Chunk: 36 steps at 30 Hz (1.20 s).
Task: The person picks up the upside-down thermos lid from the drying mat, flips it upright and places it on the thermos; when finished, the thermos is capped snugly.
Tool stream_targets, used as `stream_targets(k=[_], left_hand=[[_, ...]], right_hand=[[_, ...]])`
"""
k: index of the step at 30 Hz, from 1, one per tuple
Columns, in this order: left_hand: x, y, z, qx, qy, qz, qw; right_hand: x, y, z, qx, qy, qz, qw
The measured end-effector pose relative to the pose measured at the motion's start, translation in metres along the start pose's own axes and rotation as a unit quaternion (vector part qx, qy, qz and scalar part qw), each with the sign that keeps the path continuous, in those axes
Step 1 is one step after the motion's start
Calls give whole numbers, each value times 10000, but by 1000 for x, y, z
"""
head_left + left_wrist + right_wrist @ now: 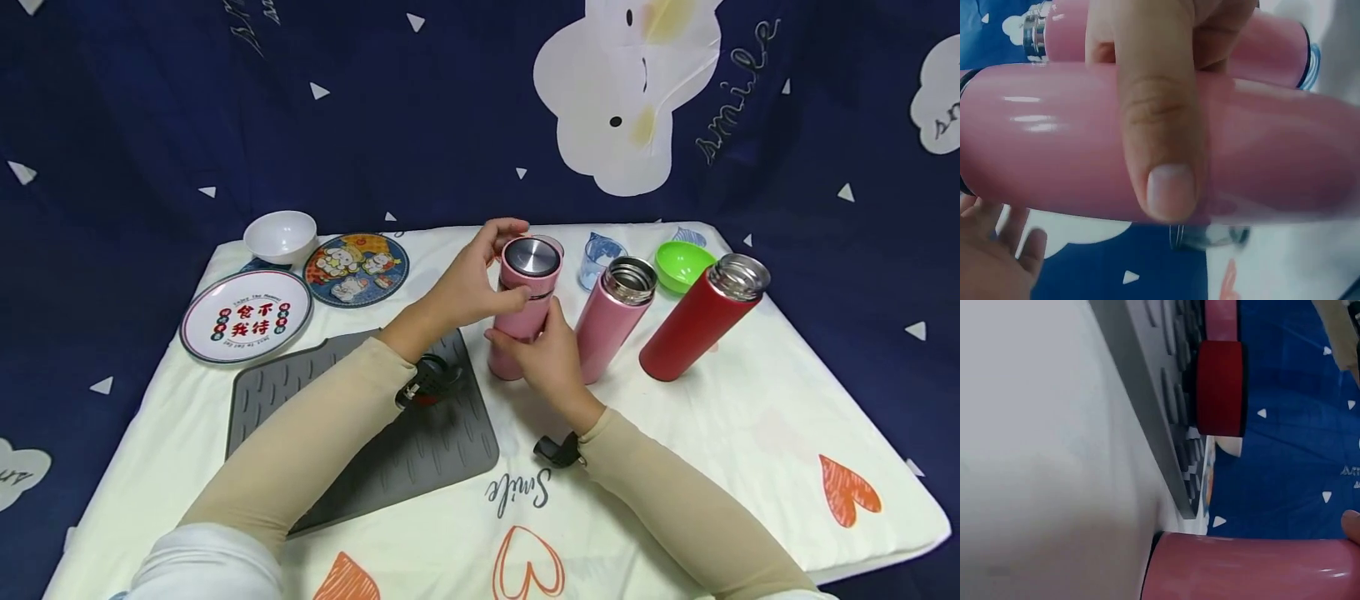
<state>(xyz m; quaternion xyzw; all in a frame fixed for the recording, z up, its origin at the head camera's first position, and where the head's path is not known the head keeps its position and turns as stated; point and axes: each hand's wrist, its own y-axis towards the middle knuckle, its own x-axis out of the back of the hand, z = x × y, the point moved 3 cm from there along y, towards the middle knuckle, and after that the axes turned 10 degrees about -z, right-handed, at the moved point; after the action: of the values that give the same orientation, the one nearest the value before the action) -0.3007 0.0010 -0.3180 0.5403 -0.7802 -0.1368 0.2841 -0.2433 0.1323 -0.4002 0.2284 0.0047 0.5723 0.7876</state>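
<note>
Open flasks [615, 317] — close right

Desk [750, 433] has a white cover printed with hearts and "Smile". Near left: grey ribbed mat [420, 450]. Far left: white bowl [281, 236], white plate with red characters [246, 316], cartoon plate [356, 268] just right of it. Right of centre: open pink flask [611, 321], open red flask [701, 321], both lidless. Behind them: clear blue cup [597, 257], green lid [681, 264]. Dark blue cloud-print backdrop [450, 108]. Red cap [1221, 387] on the mat.

Red cap [1221, 387] on grey mat [1147, 406], pink flask [1247, 567] below.
</note>
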Motion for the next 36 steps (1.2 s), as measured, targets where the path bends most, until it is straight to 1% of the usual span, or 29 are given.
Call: stream_targets(k=[6, 12, 16, 20, 23, 25, 27, 30, 34, 36], left_hand=[[2, 2, -2, -150, -95, -85, 9998], [5, 2, -3, -176, -167, 22, 9997], [6, 3, -3, -92, -241, 140, 9996], [4, 4, -2, -51, -170, 213, 9996], [3, 4, -1, -81, -152, 158, 9997], [4, 4, 0, -66, -194, 196, 9996], [4, 5, 0, -19, -235, 213, 9995], [4, 6, 0, 121, -261, 345, 9990], [3, 5, 0, 232, -159, 318, 9991], [3, 5, 0, 225, -180, 300, 9991]], right_hand=[[0, 1, 1, 40, -136, -41, 9999], [-1, -1, 0, -37, -69, 33, 10000], [-1, -1, 0, 2, -48, 10, 10000], [1, 0, 1, 43, -38, -35, 10000], [1, 0, 1, 44, -40, -25, 10000], [1, 0, 1, 58, -41, -34, 10000], [0, 0, 0, 67, 15, -18, 10000], [-1, 0, -1, 78, 65, 9, 9999], [-2, 0, -3, 30, 75, 39, 10000], [-2, 1, -4, 14, 77, 56, 10000]])
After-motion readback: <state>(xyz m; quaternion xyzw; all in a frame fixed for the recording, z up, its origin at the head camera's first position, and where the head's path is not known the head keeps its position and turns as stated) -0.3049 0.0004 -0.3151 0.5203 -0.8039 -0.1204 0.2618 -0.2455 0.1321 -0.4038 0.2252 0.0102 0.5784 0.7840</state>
